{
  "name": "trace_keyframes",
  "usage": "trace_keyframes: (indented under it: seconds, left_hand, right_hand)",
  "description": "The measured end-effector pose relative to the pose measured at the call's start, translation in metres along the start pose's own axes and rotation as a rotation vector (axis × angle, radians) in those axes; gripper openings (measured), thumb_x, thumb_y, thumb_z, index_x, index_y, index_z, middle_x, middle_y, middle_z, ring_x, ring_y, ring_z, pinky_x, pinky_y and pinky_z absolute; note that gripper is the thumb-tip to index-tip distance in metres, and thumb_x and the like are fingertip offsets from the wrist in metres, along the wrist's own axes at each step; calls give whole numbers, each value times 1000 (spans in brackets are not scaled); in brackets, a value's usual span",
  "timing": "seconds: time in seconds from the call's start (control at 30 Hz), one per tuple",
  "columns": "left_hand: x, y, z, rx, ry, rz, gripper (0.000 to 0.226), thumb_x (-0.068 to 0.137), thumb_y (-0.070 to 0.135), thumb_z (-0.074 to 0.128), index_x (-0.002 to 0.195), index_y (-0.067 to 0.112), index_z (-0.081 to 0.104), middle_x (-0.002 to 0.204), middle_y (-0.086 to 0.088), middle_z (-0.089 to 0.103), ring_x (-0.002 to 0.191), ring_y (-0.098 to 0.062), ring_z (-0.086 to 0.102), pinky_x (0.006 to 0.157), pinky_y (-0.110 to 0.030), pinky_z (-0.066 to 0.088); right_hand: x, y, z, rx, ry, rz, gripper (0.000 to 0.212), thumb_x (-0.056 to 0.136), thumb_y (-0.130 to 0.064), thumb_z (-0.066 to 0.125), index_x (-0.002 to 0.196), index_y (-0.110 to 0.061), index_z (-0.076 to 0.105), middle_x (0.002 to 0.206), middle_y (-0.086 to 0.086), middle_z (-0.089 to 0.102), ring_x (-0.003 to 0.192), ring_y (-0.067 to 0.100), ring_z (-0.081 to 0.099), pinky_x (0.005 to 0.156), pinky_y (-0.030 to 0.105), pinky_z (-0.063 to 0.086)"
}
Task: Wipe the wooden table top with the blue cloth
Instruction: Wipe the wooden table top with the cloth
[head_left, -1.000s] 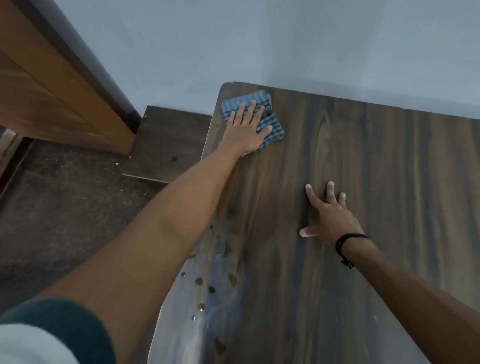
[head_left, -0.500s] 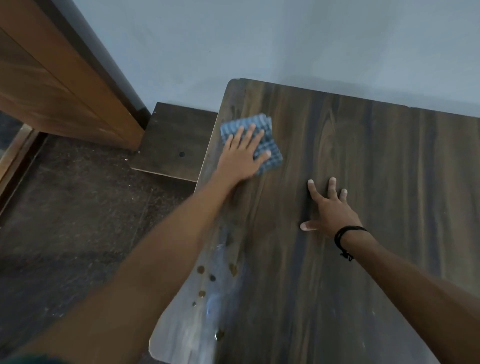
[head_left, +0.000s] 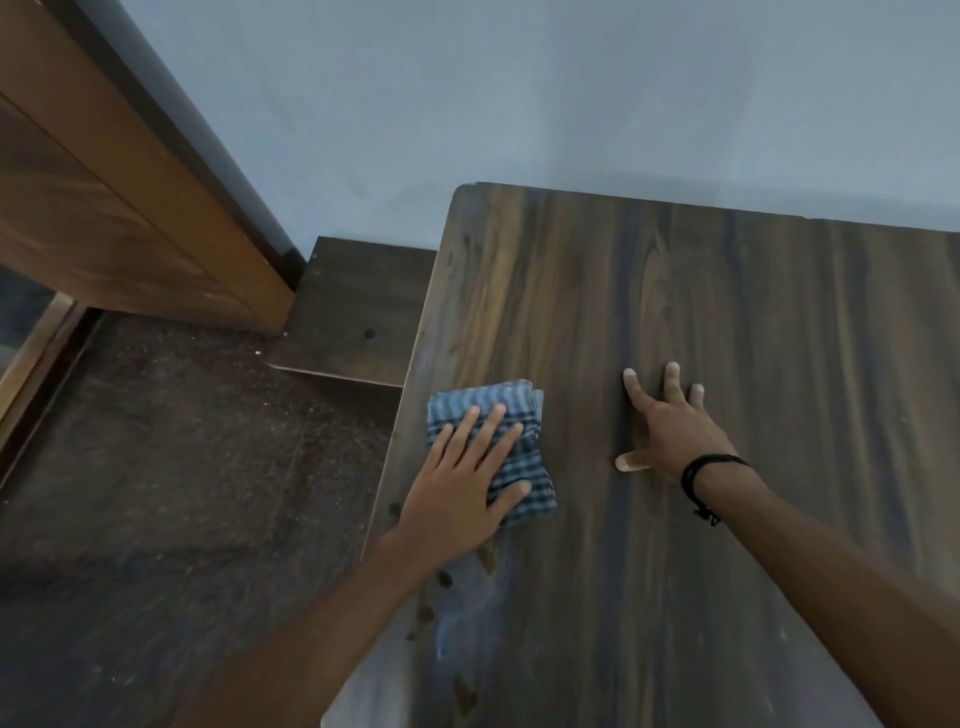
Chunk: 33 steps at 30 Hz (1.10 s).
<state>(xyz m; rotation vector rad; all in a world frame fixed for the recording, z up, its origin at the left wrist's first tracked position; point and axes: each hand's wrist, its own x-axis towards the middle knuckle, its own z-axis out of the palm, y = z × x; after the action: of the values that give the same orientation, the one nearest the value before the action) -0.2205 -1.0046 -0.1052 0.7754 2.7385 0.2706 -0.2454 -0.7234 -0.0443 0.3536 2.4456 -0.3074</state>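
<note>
**Cloth at the left edge, spots next in line**

The left hand (head_left: 457, 499) lies flat on the folded blue checked cloth (head_left: 519, 415), fingers straight and spread, pressing it to the wooden counter (head_left: 727, 312) close to its 9 o'clock edge. The right hand (head_left: 670, 431), at 3 o'clock from the cloth, rests open on bare wood with splayed fingers, holding nothing. The step in hand looks like a wiping stroke along that side. At 6 o'clock from the cloth sit brown spots (head_left: 425, 614) and a pale smear (head_left: 467, 623). The next move likely calls for firm pressure drawn toward them, without letting the cloth slip over the edge.
</note>
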Motion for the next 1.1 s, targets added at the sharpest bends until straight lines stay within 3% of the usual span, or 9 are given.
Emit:
trace_keyframes:
  seconds: [0.1,0.27,0.4,0.53,0.7,0.93,1.1]
  left_hand:
    - [31,-10,-12,17,21,-4,75,99,72,20,162,31,11,169,7,-2,156,-19,-7,124,-39,-7]
    - [186,-27,-61,-49,-14,-124,77,99,71,12,161,29,-8,166,2,-21,153,-23,-20,125,-44,-10]
    - [300,-34,-100,-83,-68,-152,76,102,67,19,162,26,-2,169,1,-13,155,-27,-14,124,-47,-7]
    - [359,-42,-119,-116,-65,-157,73,104,61,23,163,22,4,170,-1,-2,156,-26,-7,125,-46,-4]
    - [316,-29,-98,-118,14,-154,64,109,49,16,162,18,1,170,-1,-7,156,-22,-10,126,-41,-6]
    - [142,-5,-45,6,-1,-100,67,102,59,4,159,25,-8,165,6,-14,154,-17,-15,122,-36,-11]
    - [165,-11,-53,-17,-16,-120,71,103,62,12,160,27,-10,164,7,-20,152,-17,-20,122,-38,-13]
  right_hand:
    - [3,0,-1,-2,2,-1,122,79,-40,83,157,-41,-11,162,9,-28,150,44,-10,114,55,31]
    - [7,3,1,-14,-11,-6,122,79,-42,81,156,-41,-14,161,9,-30,150,43,-11,114,56,31]
    - [10,9,-1,-4,-25,-28,123,80,-43,80,154,-44,-18,160,8,-34,151,42,-13,112,54,34]
    - [9,9,0,5,0,-48,123,79,-44,79,153,-46,-19,159,6,-35,151,40,-15,110,49,38]
    - [4,8,-1,9,-6,-51,122,81,-43,79,153,-45,-19,159,6,-36,151,39,-15,107,45,42]
    - [-1,6,-1,29,11,-43,121,81,-40,79,154,-45,-17,160,6,-35,151,39,-16,109,49,40]
    - [1,5,-3,30,22,-37,121,81,-41,79,154,-45,-17,160,6,-34,151,39,-15,109,51,39]
